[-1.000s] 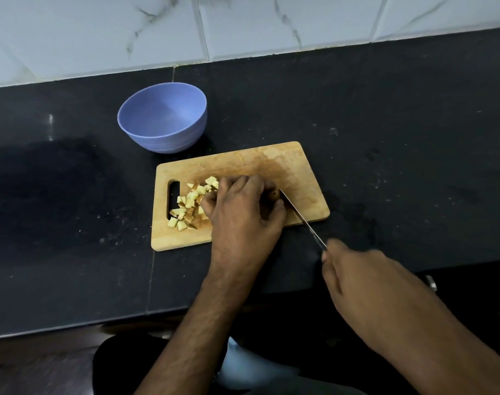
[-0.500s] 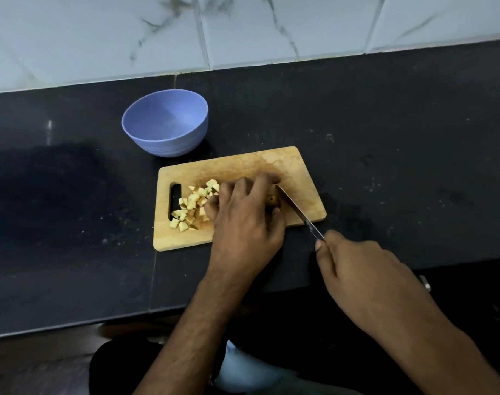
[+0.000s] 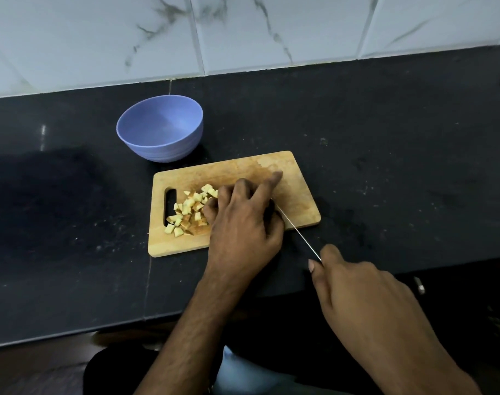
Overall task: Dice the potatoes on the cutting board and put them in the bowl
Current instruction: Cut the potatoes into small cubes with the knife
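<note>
Head view: a knife is being gripped by the right hand; something hidden is being clasped by the curled left hand beside potato cubes on the cutting board. The bowl is sitting behind, with no writing readable.

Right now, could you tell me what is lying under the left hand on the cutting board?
Diced potato pieces show beside the left hand on the cutting board, and the knife blade runs in under it. Whatever the curled fingers hold down is covered.
</note>
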`<state>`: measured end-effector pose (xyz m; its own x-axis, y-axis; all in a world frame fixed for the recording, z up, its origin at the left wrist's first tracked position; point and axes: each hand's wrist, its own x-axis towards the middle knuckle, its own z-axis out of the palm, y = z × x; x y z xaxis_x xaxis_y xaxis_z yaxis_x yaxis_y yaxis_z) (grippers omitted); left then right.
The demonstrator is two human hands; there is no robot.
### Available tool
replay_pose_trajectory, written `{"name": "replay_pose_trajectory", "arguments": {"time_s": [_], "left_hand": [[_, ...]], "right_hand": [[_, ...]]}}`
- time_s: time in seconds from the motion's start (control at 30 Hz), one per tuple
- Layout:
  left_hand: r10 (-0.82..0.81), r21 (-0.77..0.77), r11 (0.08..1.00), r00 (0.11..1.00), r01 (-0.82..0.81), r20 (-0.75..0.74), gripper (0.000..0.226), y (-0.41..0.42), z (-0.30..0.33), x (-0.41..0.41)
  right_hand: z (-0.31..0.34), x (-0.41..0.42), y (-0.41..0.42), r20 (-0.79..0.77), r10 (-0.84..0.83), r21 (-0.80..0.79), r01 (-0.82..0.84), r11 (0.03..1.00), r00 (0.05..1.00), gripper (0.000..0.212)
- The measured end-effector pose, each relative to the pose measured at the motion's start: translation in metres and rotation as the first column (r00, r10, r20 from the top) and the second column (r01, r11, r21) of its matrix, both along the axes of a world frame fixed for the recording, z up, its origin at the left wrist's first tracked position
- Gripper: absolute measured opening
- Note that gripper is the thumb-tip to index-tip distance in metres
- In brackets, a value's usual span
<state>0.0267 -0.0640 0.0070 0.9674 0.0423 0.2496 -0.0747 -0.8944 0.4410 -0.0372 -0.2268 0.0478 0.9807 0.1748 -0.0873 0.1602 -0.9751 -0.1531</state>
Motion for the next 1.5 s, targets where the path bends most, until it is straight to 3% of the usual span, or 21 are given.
{"name": "replay_pose_trajectory", "arguments": {"time_s": [0.07, 0.17, 0.33, 0.6, 0.77, 1.07, 1.5], "left_hand": [[0.017, -0.100, 0.995, 1.000, -0.017, 0.004, 0.067, 0.002, 0.001, -0.002], [0.064, -0.203, 0.978, 0.998, -0.058, 0.024, 0.054, 0.005, 0.001, -0.004], [0.085, -0.192, 0.979, 0.994, -0.070, 0.072, 0.022, 0.008, -0.005, -0.007], [0.104, -0.176, 0.981, 0.989, -0.084, 0.106, 0.013, 0.006, -0.006, -0.006], [0.109, -0.195, 0.977, 0.987, -0.085, 0.117, 0.013, 0.007, -0.006, -0.006], [0.099, -0.211, 0.975, 0.986, -0.070, 0.132, 0.016, 0.008, -0.005, -0.005], [0.161, -0.262, 0.957, 0.980, -0.127, 0.113, 0.015, 0.006, -0.003, -0.008]], "right_hand": [[0.004, 0.001, 0.000, -0.005, -0.012, 0.051, 0.012, 0.999, 1.000, 0.025], [0.007, 0.006, -0.001, -0.017, -0.018, 0.119, 0.020, 0.993, 1.000, 0.027], [0.005, 0.009, -0.002, -0.035, 0.008, 0.173, -0.002, 0.985, 0.999, 0.030], [0.011, 0.006, -0.003, -0.083, 0.043, 0.153, -0.029, 0.988, 0.996, 0.028], [0.011, 0.006, 0.004, -0.129, 0.045, 0.181, -0.021, 0.983, 0.991, 0.029], [-0.005, 0.028, 0.023, -0.088, 0.066, 0.088, -0.058, 0.994, 0.994, 0.021], [0.011, -0.002, -0.005, -0.252, 0.067, 0.046, -0.057, 0.997, 0.965, 0.023]]}}
